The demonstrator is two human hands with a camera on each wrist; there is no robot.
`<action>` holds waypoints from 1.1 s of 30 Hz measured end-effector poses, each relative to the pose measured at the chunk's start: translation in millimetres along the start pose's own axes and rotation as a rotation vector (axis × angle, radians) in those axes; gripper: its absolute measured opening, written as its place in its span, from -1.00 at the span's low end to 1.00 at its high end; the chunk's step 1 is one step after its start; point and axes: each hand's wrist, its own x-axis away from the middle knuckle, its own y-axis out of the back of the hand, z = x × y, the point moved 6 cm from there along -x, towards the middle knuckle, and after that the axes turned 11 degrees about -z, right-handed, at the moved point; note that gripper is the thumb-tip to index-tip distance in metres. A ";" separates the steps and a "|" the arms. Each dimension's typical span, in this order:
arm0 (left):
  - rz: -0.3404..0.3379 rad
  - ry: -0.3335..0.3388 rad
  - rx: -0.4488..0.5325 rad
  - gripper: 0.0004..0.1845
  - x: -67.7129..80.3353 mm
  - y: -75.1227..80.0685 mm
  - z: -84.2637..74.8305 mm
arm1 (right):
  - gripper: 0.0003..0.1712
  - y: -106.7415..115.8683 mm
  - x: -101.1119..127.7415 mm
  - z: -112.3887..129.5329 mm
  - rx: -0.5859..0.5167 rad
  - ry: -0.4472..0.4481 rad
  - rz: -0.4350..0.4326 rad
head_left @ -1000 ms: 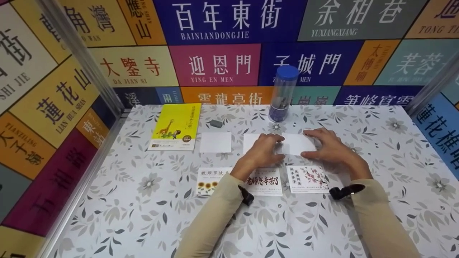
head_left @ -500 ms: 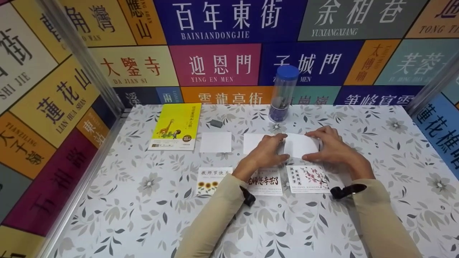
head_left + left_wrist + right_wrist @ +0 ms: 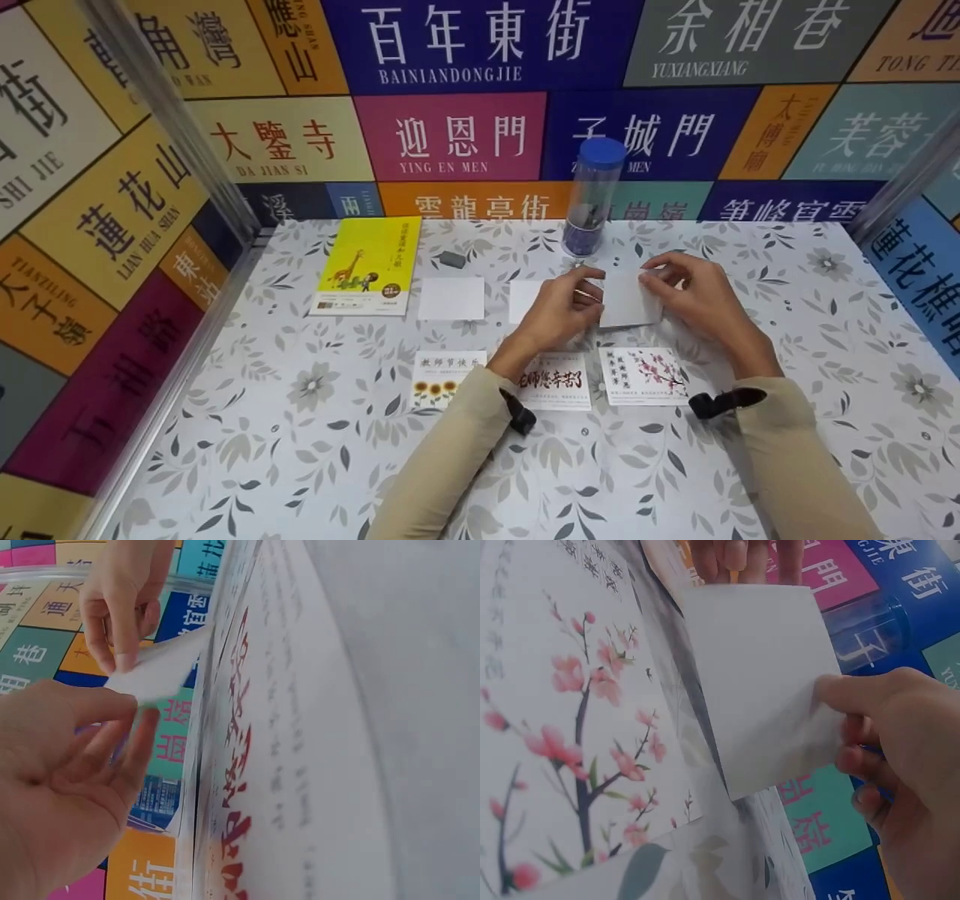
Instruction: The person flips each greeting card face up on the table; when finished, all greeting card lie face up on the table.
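Note:
A blank white card [image 3: 627, 298] stands tilted up from the table, its left edge toward my left hand. My right hand [image 3: 697, 300] pinches it near its right edge, and the thumb lies on the card face in the right wrist view. My left hand [image 3: 551, 311] is at the opposite edge, its fingers loosely bent; in the left wrist view a fingertip meets the card's edge. Another blank card [image 3: 523, 300] is partly hidden behind the left hand. A third blank card [image 3: 451, 298] lies flat farther left.
Below lie a sunflower card [image 3: 442, 375], a red-lettered card [image 3: 559, 381] partly covered by the left forearm, and a plum-blossom card [image 3: 645, 375]. A yellow book [image 3: 367, 262], a grey eraser [image 3: 452, 259] and a clear tube with blue cap [image 3: 592, 195] stand or lie toward the back wall.
The blank card between my hands has gone from nearly flat to tilted up. My right hand has shifted from spanning its edge to pinching it; my left fingers have drawn closer together.

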 end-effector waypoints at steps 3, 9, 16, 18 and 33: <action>0.034 -0.007 0.120 -0.63 -0.5 -1.5 -1.7 | -0.64 1.8 -0.1 6.3 -0.070 -0.023 0.003; -0.013 -0.066 0.111 -0.62 -0.9 2.3 -4.6 | -0.75 8.9 6.2 38.1 -0.167 -0.004 0.030; -0.215 -0.052 -0.104 -0.42 -2.1 18.7 -1.3 | -0.66 -5.3 6.5 43.1 -0.185 0.037 0.174; -0.232 -0.017 -0.142 -0.54 -2.3 20.9 1.0 | -0.61 -7.7 4.4 36.9 -0.176 0.041 0.175; -0.117 0.126 -0.299 -0.60 5.2 7.0 4.3 | -0.33 -17.3 4.8 -9.6 0.038 -0.003 0.187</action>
